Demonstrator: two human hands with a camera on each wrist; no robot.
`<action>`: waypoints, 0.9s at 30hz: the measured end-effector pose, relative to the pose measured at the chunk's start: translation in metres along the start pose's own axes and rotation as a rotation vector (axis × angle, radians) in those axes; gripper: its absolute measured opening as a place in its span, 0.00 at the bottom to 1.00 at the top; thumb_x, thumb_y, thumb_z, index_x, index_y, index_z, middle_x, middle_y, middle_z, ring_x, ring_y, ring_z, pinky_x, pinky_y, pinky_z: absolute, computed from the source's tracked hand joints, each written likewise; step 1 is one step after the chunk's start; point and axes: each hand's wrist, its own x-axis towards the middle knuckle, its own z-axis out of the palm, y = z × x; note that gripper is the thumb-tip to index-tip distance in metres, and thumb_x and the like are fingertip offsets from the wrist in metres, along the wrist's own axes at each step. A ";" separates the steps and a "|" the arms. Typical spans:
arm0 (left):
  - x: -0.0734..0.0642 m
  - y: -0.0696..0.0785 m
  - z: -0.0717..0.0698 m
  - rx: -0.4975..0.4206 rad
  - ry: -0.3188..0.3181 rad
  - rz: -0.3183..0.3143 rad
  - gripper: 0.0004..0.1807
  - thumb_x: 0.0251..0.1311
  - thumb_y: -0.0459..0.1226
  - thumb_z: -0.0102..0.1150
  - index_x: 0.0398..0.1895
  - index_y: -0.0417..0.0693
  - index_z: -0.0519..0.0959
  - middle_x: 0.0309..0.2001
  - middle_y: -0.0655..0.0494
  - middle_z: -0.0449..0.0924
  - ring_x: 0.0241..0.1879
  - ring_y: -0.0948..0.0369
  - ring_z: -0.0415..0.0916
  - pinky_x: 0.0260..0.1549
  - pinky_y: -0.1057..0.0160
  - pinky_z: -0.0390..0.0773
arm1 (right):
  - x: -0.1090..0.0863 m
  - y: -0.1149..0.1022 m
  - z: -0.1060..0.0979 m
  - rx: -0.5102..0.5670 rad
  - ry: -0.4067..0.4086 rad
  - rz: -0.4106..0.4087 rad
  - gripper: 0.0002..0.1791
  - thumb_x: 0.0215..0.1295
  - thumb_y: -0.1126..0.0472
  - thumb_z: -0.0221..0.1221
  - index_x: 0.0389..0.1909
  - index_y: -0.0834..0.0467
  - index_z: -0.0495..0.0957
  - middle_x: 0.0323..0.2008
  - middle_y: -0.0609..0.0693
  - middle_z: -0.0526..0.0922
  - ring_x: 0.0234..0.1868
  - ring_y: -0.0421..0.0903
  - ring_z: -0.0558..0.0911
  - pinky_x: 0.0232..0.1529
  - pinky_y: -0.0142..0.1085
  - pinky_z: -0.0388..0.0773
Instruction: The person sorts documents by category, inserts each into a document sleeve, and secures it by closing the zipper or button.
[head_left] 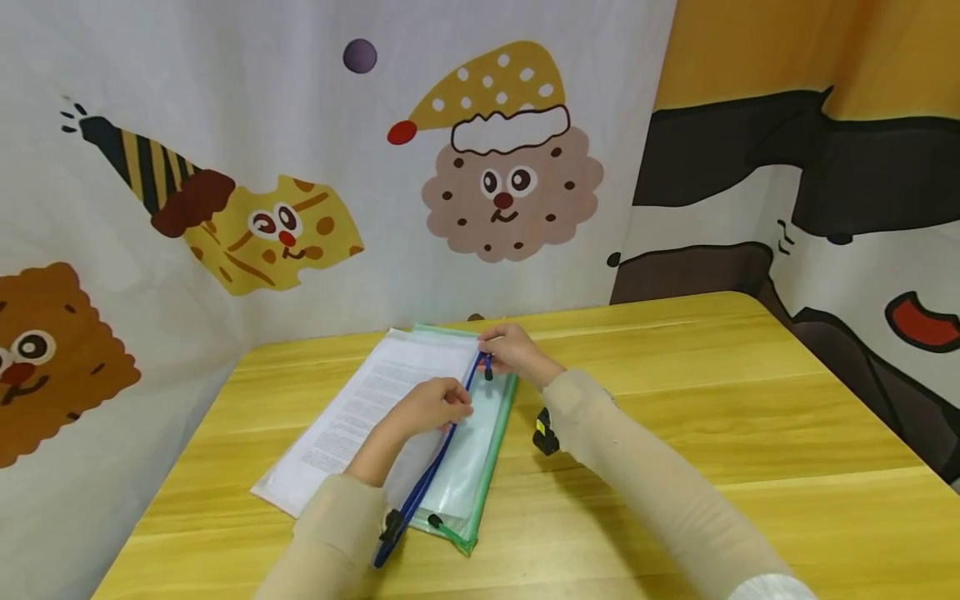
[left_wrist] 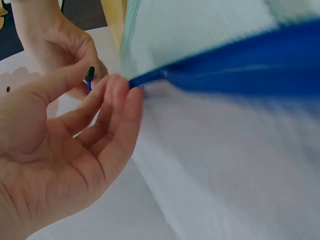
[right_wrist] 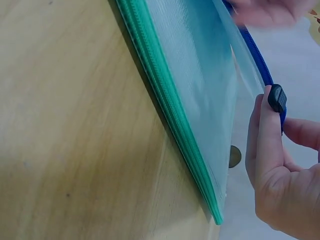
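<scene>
A clear document pouch (head_left: 375, 392) with a blue zipper edge (head_left: 429, 475) and printed paper showing in it lies over a second clear pouch (head_left: 459, 471) with a green zipper edge (head_left: 491, 467). At its far corner, my right hand (head_left: 513, 350) pinches the end of the blue zipper, close to the black zipper pull (right_wrist: 277, 97). My left hand (head_left: 426, 407) hovers over the blue edge nearer to me. In the left wrist view its fingers are loosely bent and its thumb stands apart; the fingertips look close to the zipper, and contact cannot be told.
Both pouches lie on a yellow wood-grain table (head_left: 660, 367). A green zipper pull (head_left: 437, 522) hangs at the near end of the lower pouch. A small black and yellow object (head_left: 545, 433) is by the right sleeve. Behind the table hangs a cartoon-printed curtain (head_left: 300, 100).
</scene>
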 end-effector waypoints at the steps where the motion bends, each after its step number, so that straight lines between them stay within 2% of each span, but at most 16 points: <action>1: 0.004 0.002 0.001 -0.015 0.027 -0.006 0.09 0.66 0.36 0.60 0.44 0.40 0.79 0.33 0.51 0.80 0.28 0.58 0.79 0.29 0.64 0.81 | 0.000 0.000 0.000 -0.009 0.001 0.001 0.18 0.73 0.67 0.54 0.61 0.68 0.73 0.32 0.54 0.78 0.27 0.45 0.86 0.20 0.25 0.79; 5: 0.020 0.009 0.009 -0.081 0.148 -0.023 0.12 0.66 0.38 0.62 0.46 0.39 0.79 0.36 0.48 0.81 0.29 0.56 0.81 0.30 0.63 0.84 | 0.000 0.002 -0.001 -0.035 0.009 0.001 0.19 0.73 0.65 0.54 0.62 0.67 0.73 0.30 0.52 0.79 0.22 0.40 0.81 0.19 0.24 0.75; 9: 0.032 0.014 0.017 -0.120 0.259 -0.053 0.14 0.63 0.41 0.65 0.43 0.41 0.77 0.37 0.46 0.84 0.29 0.56 0.82 0.28 0.63 0.84 | 0.000 0.003 0.000 -0.046 0.021 -0.001 0.19 0.73 0.65 0.54 0.62 0.67 0.74 0.29 0.50 0.78 0.18 0.37 0.75 0.19 0.25 0.74; 11: 0.036 0.016 0.021 -0.105 0.301 -0.061 0.16 0.61 0.43 0.67 0.41 0.41 0.76 0.37 0.45 0.85 0.28 0.57 0.81 0.25 0.65 0.80 | -0.001 0.004 0.000 -0.042 0.027 -0.001 0.19 0.73 0.65 0.54 0.61 0.67 0.74 0.30 0.50 0.77 0.19 0.38 0.74 0.20 0.26 0.74; 15: 0.043 0.020 0.028 -0.019 0.366 -0.085 0.18 0.58 0.45 0.69 0.39 0.42 0.75 0.35 0.47 0.86 0.25 0.60 0.77 0.20 0.68 0.71 | -0.002 0.005 0.000 -0.032 0.034 -0.003 0.19 0.72 0.67 0.53 0.62 0.67 0.73 0.32 0.51 0.76 0.21 0.39 0.74 0.20 0.27 0.74; 21: 0.050 0.018 0.036 0.083 0.421 -0.098 0.15 0.58 0.44 0.68 0.35 0.44 0.75 0.31 0.51 0.84 0.25 0.60 0.74 0.20 0.67 0.67 | -0.002 0.006 0.001 -0.046 0.038 -0.001 0.19 0.72 0.68 0.52 0.62 0.68 0.73 0.36 0.54 0.75 0.23 0.41 0.74 0.21 0.27 0.74; 27: 0.051 0.014 0.036 0.079 0.438 -0.048 0.09 0.59 0.38 0.66 0.35 0.44 0.76 0.32 0.50 0.82 0.28 0.59 0.74 0.24 0.68 0.69 | -0.002 0.007 0.002 -0.048 0.044 0.033 0.18 0.73 0.66 0.52 0.61 0.65 0.73 0.38 0.54 0.75 0.23 0.41 0.75 0.22 0.27 0.76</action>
